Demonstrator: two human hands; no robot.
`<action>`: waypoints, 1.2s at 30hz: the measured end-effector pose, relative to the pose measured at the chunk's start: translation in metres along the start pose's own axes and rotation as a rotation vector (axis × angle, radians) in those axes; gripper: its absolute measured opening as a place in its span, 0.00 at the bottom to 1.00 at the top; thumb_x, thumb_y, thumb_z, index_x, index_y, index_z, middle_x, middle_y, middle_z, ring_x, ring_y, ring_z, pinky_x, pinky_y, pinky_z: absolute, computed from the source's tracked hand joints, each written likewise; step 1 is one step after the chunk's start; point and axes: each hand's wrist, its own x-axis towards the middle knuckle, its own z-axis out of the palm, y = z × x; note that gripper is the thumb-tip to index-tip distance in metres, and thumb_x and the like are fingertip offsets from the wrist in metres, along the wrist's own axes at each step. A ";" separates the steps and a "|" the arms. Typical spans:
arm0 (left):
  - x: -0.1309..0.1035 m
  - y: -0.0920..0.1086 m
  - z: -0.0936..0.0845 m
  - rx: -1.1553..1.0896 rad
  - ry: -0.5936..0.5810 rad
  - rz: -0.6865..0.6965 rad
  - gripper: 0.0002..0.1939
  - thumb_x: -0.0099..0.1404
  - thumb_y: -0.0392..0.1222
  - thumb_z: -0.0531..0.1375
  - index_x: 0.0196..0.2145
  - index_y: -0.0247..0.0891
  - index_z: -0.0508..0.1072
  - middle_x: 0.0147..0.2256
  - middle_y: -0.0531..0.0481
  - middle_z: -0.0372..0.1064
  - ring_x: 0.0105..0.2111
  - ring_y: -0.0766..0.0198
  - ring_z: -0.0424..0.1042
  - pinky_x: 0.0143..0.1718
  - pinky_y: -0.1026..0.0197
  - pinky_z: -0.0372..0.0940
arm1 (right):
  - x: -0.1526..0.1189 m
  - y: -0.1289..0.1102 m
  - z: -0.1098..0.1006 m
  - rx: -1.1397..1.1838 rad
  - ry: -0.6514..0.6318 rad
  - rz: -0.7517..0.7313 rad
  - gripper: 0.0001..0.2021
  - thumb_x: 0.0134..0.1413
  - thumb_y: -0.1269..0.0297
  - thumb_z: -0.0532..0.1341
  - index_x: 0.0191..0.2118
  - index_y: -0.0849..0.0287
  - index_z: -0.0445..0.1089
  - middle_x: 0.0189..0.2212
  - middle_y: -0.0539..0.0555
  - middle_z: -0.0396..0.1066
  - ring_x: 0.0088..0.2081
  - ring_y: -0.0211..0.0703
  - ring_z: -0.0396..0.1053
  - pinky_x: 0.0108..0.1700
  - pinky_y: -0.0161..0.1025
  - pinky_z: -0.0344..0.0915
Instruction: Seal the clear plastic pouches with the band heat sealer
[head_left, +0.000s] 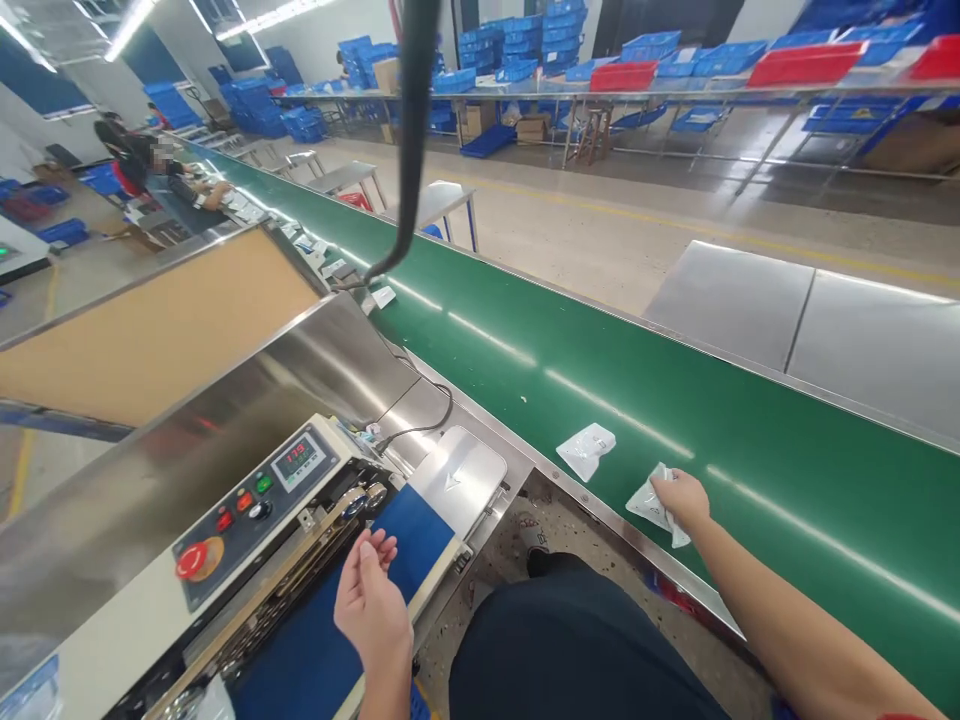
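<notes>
My right hand [686,500] pinches a small white plastic bag [652,503] over the near edge of the green conveyor belt [525,330]. A second white bag [587,450] lies on the belt to the left of it. My left hand [371,600] hangs above the blue belt [307,650] of a sealing machine [255,510], palm up, fingers loosely curled and apart, with nothing in it. At the bottom left, part of another clear-white bag [215,700] shows on the machine.
A metal plate [465,465] stands at the machine's end, and a black cable [442,415] loops behind it. Steel tables [735,300] border the belt's far side. More bags lie up the belt, where a person [172,180] sits. Blue and red bins [806,65] fill the back tables.
</notes>
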 end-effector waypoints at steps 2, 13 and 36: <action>-0.005 -0.006 -0.008 0.018 0.031 -0.033 0.22 0.64 0.56 0.69 0.46 0.34 0.82 0.39 0.45 0.81 0.35 0.57 0.81 0.48 0.46 0.79 | -0.003 -0.022 0.014 0.027 -0.056 0.011 0.21 0.50 0.46 0.65 0.38 0.60 0.81 0.31 0.67 0.78 0.36 0.62 0.78 0.39 0.49 0.71; -0.026 -0.023 -0.038 0.079 0.039 0.004 0.29 0.64 0.64 0.68 0.47 0.34 0.83 0.44 0.37 0.83 0.41 0.49 0.83 0.49 0.45 0.79 | -0.043 -0.137 0.027 0.091 -0.231 -0.273 0.16 0.46 0.43 0.66 0.29 0.52 0.74 0.18 0.56 0.72 0.25 0.57 0.71 0.33 0.49 0.66; -0.054 -0.014 0.020 -0.084 -0.328 -0.058 0.32 0.67 0.70 0.62 0.33 0.34 0.81 0.28 0.49 0.72 0.29 0.63 0.65 0.33 0.62 0.64 | -0.252 -0.259 0.002 0.261 -1.273 -0.820 0.26 0.46 0.40 0.75 0.39 0.59 0.82 0.31 0.55 0.80 0.31 0.49 0.75 0.31 0.39 0.71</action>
